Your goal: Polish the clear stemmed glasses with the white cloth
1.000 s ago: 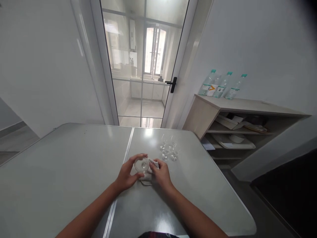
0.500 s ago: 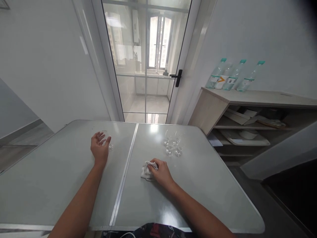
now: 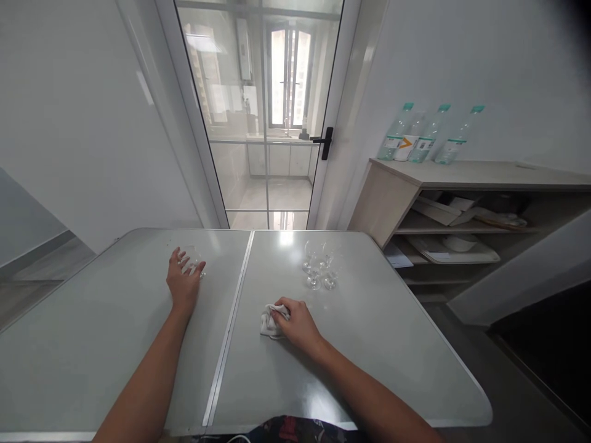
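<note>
My left hand (image 3: 183,280) is at the left part of the table, its fingers spread and curved beside a clear stemmed glass (image 3: 191,253). The thumb and fingertips overlap the glass, so I cannot tell whether they touch it. A folded white cloth (image 3: 268,325) is pinched between the thumb and fingers of my right hand (image 3: 298,323), low over the table near its middle. Beyond that hand, several small clear stemmed glasses (image 3: 318,267) stand close together.
A metal strip (image 3: 229,320) divides the pale glossy table (image 3: 369,344). Behind it is a glass door (image 3: 240,166) with a black handle (image 3: 327,143). To the right, a wooden shelf unit (image 3: 392,197) carries several plastic bottles (image 3: 427,141) on top and papers and trays inside.
The fingers of my left hand have spread wider beside the glass. My right hand and the cloth have barely moved. The whole view has shifted slightly.
</note>
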`<state>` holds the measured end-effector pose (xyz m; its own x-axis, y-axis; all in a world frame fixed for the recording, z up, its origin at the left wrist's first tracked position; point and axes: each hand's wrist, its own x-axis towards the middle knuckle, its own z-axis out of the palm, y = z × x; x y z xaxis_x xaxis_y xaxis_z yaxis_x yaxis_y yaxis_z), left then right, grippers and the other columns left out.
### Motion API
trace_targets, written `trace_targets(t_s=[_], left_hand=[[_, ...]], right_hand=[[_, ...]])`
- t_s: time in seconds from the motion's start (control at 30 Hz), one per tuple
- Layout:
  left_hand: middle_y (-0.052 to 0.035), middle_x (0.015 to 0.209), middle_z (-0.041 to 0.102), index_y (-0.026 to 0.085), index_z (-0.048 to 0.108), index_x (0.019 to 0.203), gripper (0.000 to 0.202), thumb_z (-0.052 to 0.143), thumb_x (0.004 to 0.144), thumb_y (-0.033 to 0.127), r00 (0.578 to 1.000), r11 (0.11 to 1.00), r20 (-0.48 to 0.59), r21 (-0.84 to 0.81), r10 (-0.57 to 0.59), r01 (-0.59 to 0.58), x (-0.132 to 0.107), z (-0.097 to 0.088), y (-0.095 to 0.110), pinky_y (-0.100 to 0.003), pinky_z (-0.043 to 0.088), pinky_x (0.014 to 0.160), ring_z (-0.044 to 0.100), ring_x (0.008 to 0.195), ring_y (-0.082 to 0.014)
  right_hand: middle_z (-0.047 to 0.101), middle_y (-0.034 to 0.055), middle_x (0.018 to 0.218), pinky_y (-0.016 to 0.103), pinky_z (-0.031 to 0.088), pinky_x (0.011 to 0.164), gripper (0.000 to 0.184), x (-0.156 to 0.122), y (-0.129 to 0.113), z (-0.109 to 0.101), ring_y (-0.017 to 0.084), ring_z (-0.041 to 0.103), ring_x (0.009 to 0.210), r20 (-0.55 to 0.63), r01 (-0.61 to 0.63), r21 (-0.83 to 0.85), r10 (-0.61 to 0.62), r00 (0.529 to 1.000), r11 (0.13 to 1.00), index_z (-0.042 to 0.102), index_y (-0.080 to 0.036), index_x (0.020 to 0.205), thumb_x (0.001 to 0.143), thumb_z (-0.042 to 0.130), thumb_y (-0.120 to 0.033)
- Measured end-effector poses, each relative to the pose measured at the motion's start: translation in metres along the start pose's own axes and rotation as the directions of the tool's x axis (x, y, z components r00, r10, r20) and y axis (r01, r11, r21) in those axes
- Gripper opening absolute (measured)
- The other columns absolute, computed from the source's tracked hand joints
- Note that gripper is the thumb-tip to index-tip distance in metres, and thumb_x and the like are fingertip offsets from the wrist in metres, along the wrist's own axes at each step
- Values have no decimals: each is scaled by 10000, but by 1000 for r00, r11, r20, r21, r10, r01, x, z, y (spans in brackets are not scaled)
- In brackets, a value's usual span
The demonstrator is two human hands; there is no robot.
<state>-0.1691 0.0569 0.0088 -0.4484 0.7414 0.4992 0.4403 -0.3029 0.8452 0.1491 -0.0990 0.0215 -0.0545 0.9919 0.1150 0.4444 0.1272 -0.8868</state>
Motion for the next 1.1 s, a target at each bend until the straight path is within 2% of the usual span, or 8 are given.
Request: trace_targets(t_s=[0.07, 0.2, 0.37, 0.53, 0.6, 0.8, 1.0, 1.1], left_hand=[[-160, 1286, 629, 205, 441, 1449, 873, 832, 677, 319, 999, 994, 0, 100, -44, 44, -1, -2, -4, -438, 606, 872, 677, 1094, -277], [-80, 991, 727, 161, 609, 1205, 503, 749, 743, 305, 990, 986, 62, 117, -125, 118, -5, 0, -4, -381, 627, 748, 725, 847, -216], [-58, 915, 749, 171, 642, 1125, 444, 776, 730, 322, 974, 995, 215, -43, -76, 87, -39, 37, 35, -356, 621, 743, 736, 800, -206], [-51, 858, 761, 200, 647, 1009, 354, 802, 700, 279, 816, 972, 578, -205, 25, 116, -91, 104, 90, -341, 606, 728, 742, 790, -218], [-40, 836, 759, 206, 630, 976, 347, 808, 681, 249, 776, 968, 630, -216, 35, 132, -103, 127, 102, -338, 596, 720, 742, 787, -223], [-15, 819, 746, 208, 612, 941, 323, 786, 669, 189, 734, 979, 678, -177, 43, 106, -115, 163, 112, -312, 567, 728, 730, 778, -203], [-30, 928, 734, 210, 584, 973, 370, 789, 664, 218, 679, 979, 732, -172, 50, 114, -116, 175, 106, -298, 557, 740, 710, 845, -193], [-40, 975, 705, 205, 562, 967, 435, 838, 638, 279, 730, 997, 683, -74, 33, 24, -122, 156, 98, -267, 509, 695, 669, 857, -186]], right_hand=[[715, 6, 717, 263, 383, 636, 130, 0, -1, 0, 171, 609, 656, -1, -8, -8, 8, 1000, 1000, 751, -212, 818, 836, 633, -263], [709, 9, 714, 262, 368, 623, 132, -1, -3, 0, 165, 587, 641, 3, 0, -29, 0, 1000, 1000, 757, -215, 825, 837, 633, -259], [698, 7, 691, 253, 354, 606, 122, -2, -5, 3, 159, 574, 625, 15, 13, -42, -13, 1000, 999, 760, -221, 833, 833, 645, -262], [712, 0, 682, 233, 378, 605, 128, -7, -5, 2, 149, 595, 605, 142, 146, -32, -140, 980, 989, 766, -217, 877, 831, 647, -225], [750, 3, 760, 225, 417, 656, 163, -10, -3, 0, 151, 642, 660, 278, 276, -10, -262, 924, 961, 771, -225, 943, 837, 647, -217], [773, 23, 889, 229, 477, 768, 257, -11, 9, 2, 158, 705, 808, 637, 596, 86, -504, 583, 798, 733, -215, 1100, 871, 653, -300], [771, 24, 948, 240, 487, 788, 258, -10, 13, 8, 166, 711, 865, 669, 643, 47, -502, 548, 765, 703, -230, 1123, 885, 640, -304], [767, 24, 916, 239, 482, 779, 252, -10, 13, 8, 163, 704, 844, 663, 644, 57, -512, 547, 763, 707, -223, 1117, 895, 632, -316]])
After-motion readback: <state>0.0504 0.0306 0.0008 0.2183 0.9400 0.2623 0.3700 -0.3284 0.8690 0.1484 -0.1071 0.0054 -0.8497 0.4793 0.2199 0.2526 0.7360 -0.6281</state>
